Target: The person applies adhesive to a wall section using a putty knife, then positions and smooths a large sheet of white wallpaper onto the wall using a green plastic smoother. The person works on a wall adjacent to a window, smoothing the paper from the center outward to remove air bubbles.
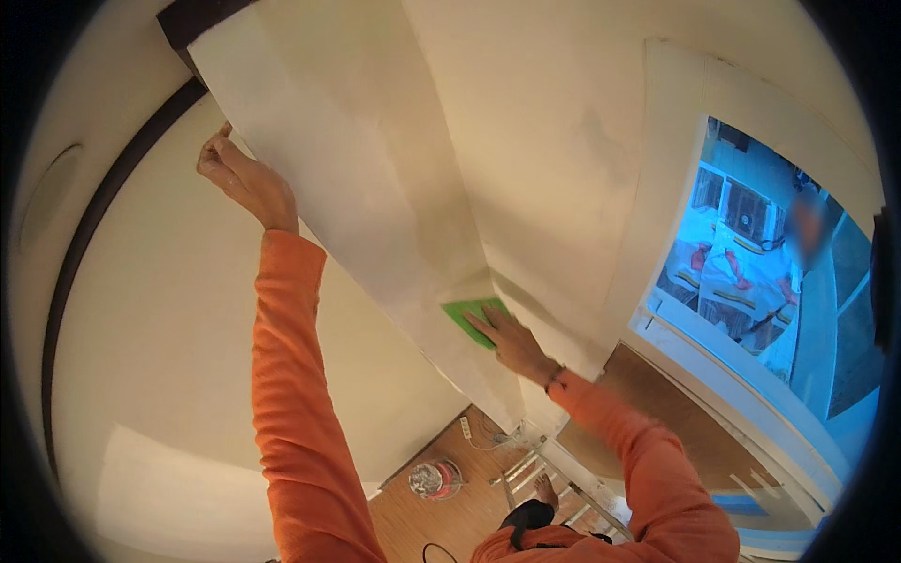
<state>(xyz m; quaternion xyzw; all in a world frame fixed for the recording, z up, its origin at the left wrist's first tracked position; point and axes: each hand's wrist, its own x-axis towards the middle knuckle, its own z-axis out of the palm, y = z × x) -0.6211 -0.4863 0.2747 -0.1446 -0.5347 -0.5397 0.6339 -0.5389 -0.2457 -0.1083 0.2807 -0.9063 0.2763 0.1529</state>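
A long pale boxed-out wall section, with smooth white and greyish patches, runs from the upper left down to the middle. My right hand presses a flat green pad against its lower part, near the inner corner. The fingers lie spread over the pad; its exact kind I cannot tell. High on the left, my left hand is beside the section's outer edge, its fingers curled together and whitish with dust. An index fingertip appears to touch that edge; whether anything small is between the fingers is hidden.
Below me are a white metal ladder and a wooden floor. A red and white bucket stands there, near a power strip with a cable. At right is a window opening with a person beyond. Dark trim curves along the left.
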